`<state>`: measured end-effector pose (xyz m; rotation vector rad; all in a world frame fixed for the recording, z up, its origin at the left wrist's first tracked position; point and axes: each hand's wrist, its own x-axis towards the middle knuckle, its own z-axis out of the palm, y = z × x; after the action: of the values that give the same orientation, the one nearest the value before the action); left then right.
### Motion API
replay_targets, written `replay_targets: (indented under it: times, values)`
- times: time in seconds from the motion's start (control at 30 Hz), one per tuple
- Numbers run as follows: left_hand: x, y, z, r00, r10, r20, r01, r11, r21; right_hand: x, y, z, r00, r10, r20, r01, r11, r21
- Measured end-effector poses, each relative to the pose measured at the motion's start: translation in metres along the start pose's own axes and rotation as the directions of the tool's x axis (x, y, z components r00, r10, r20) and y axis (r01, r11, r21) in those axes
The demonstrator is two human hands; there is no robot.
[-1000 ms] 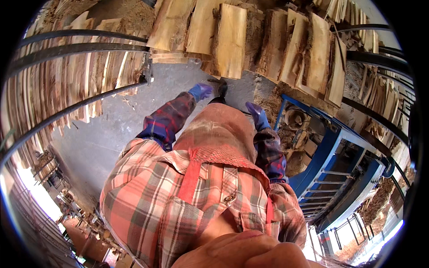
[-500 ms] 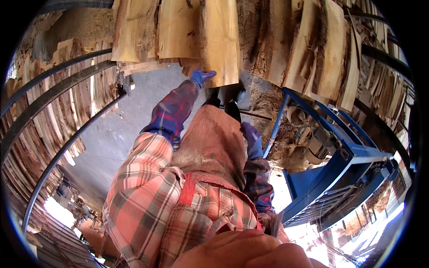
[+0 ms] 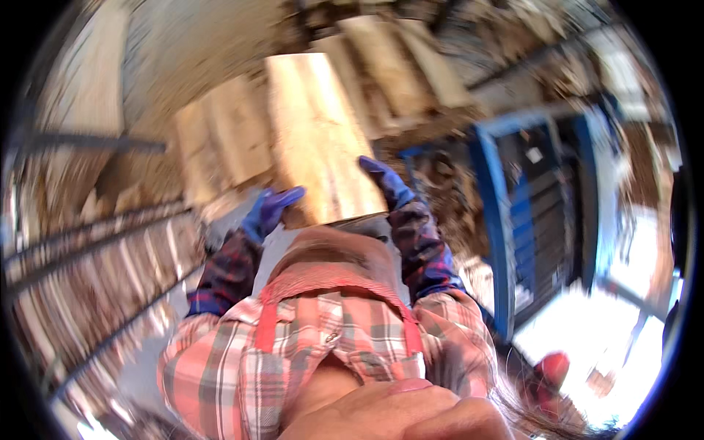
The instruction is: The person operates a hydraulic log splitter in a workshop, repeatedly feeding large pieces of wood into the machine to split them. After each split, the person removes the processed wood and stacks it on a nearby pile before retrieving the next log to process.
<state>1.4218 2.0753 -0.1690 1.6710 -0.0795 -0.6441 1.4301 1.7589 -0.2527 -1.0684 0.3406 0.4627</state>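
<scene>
A broad, pale wooden board (image 3: 321, 136) lies lengthwise in front of my body, its near end just beyond the apron (image 3: 334, 260). My left hand (image 3: 270, 211), in a blue-purple glove, grips the board's left edge near that end, thumb on top. On the opposite edge my gloved right hand (image 3: 385, 180) is closed, thumb also on the upper face. Both hands' fingers underneath are hidden by the wood. To the left of the held board lie other rough boards (image 3: 224, 139), slightly smeared by motion.
More boards (image 3: 389, 66) lie beyond on the right. A blue metal frame (image 3: 491, 220) stands close by my right arm. Dark metal rails (image 3: 103, 242) run along the left, with stacked slats behind them. A blurred red object (image 3: 551, 369) shows at lower right.
My right hand has come up from beside the apron to the board's right edge. The board is now held between both hands. My view has turned, shifting the rails and blue frame.
</scene>
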Motion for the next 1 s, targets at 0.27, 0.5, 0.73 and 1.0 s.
replay_targets:
  times: [0.27, 0.5, 0.73, 1.0]
  values:
    - [0.13, 0.061, 0.293, 0.997, 0.064, 0.051, -0.054, 0.984, -0.169, -0.221, -0.062, -0.173, 0.779, -0.337, -0.529, 0.535, 0.797, 0.28]
    - [0.166, 0.099, 0.49, 0.883, 0.328, 0.336, -0.296, 0.944, -0.143, -0.322, -0.037, -0.286, 0.453, -0.326, -0.83, 0.733, 0.665, 0.139]
    - [0.214, 0.111, 0.564, 0.904, 0.276, 0.327, -0.195, 0.946, -0.258, -0.352, -0.082, -0.338, 0.487, -0.532, -0.692, 0.753, 0.657, 0.025]
    - [0.256, 0.13, 0.585, 0.888, 0.223, 0.402, -0.105, 0.95, -0.295, -0.341, -0.124, -0.321, 0.178, -0.594, -0.785, 0.564, 0.715, -0.413]
